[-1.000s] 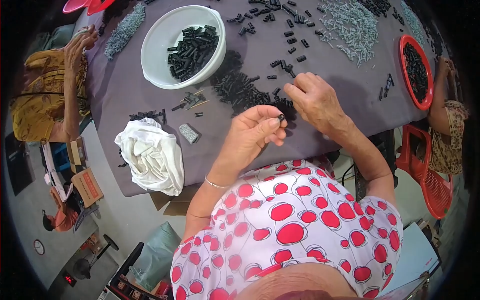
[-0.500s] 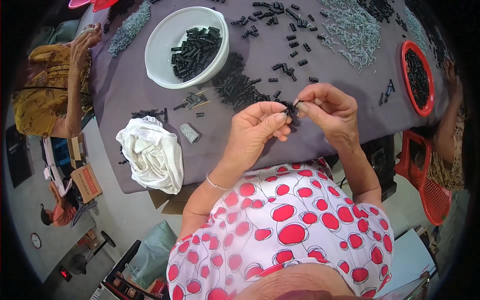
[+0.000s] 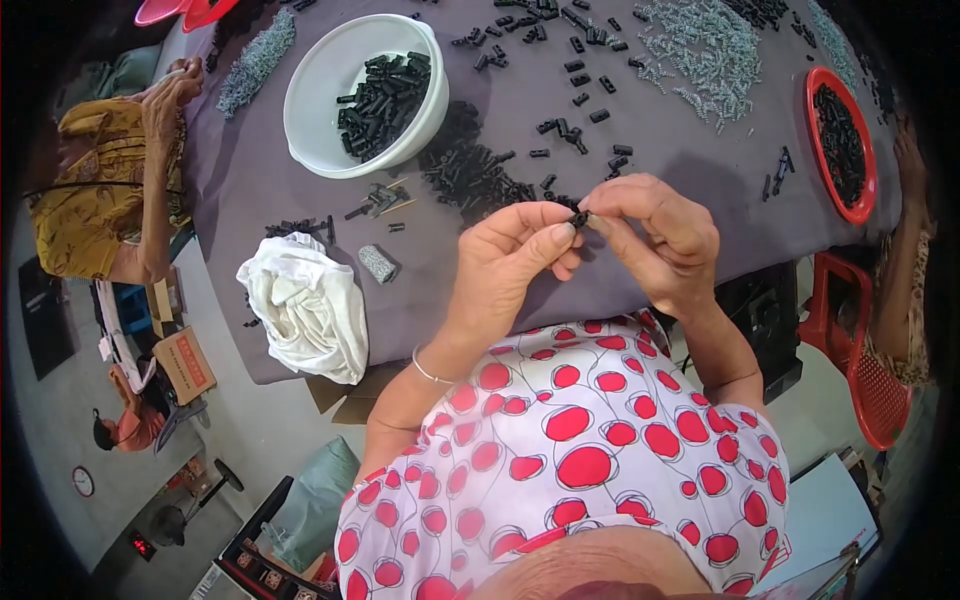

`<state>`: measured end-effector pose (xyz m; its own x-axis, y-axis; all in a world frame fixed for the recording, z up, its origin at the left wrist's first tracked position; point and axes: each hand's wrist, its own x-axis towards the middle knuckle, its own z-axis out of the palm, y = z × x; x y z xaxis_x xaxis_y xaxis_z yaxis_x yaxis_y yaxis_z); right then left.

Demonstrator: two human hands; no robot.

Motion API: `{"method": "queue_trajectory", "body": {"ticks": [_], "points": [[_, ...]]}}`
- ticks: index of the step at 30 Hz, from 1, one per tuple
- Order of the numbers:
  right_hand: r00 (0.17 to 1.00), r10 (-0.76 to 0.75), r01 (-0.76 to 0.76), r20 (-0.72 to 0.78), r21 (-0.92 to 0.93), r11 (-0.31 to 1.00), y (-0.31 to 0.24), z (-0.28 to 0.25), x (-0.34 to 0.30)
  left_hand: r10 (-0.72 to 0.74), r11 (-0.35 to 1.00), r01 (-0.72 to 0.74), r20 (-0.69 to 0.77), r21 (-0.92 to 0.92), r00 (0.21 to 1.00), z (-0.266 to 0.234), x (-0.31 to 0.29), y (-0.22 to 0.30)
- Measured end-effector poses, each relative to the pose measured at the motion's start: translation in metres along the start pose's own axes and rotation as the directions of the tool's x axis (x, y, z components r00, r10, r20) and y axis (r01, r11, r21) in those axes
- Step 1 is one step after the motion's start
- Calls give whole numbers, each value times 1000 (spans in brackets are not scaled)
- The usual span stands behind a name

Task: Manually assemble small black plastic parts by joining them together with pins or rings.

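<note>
Both hands meet above the desk's (image 3: 300,200) near edge, left hand (image 3: 515,255) and right hand (image 3: 655,235) pinching one small black plastic piece (image 3: 579,216) between fingertips. Its long axis looks to run left to right, each hand equally close.

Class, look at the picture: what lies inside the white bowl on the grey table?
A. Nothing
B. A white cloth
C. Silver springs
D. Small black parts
D: the white bowl holds a heap of small black parts on its right side.
</note>
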<state>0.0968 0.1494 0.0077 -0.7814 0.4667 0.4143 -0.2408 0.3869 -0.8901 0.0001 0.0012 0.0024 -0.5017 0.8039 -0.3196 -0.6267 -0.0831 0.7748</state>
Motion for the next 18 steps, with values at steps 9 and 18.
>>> {"method": "queue_trajectory", "body": {"ticks": [9,18], "points": [[998,-34,37,50,-47,998,7,-5,0,-148,981,152,35,-120,988,-2,0,0],[991,-47,55,125,-64,996,13,-7,-1,-78,994,81,-41,67,996,2,0,-4]]}}
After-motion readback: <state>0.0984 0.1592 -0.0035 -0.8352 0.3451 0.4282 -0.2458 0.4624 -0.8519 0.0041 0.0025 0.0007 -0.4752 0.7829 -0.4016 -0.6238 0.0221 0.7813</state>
